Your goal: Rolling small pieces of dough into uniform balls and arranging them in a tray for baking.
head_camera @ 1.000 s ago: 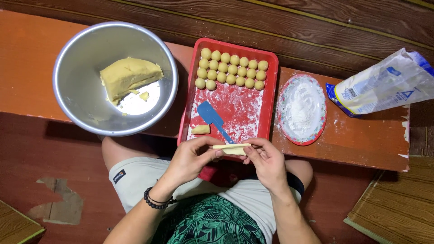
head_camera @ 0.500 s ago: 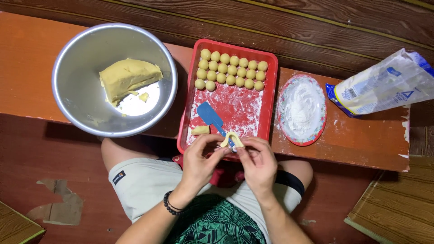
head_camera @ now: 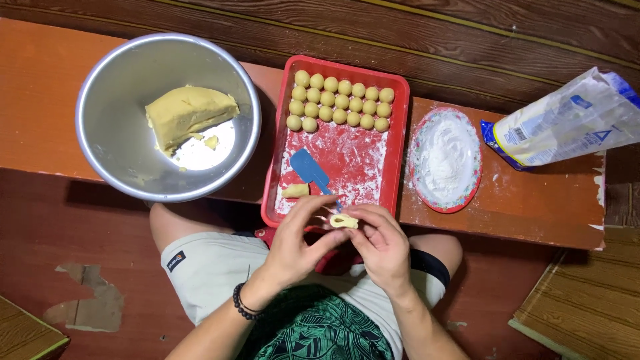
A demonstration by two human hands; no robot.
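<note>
Looking down from the head camera, the person is sitting at a low orange-brown desk set against dark wooden planks, knees tucked under its edge above a reddish floor with a worn patch at the left. The left hand and the right hand are meeting just in front of the red tray, each grip pinching the same small piece of dough between fingertips, held in the air just off the tray's near rim. Inside the floured tray, rows of dough balls are lining the far end, a blue scraper is lying at an angle, and a short dough log is resting beside it. To the left a steel bowl is holding a dough block; to the right sit a plate of flour and a tipped flour bag.
</note>
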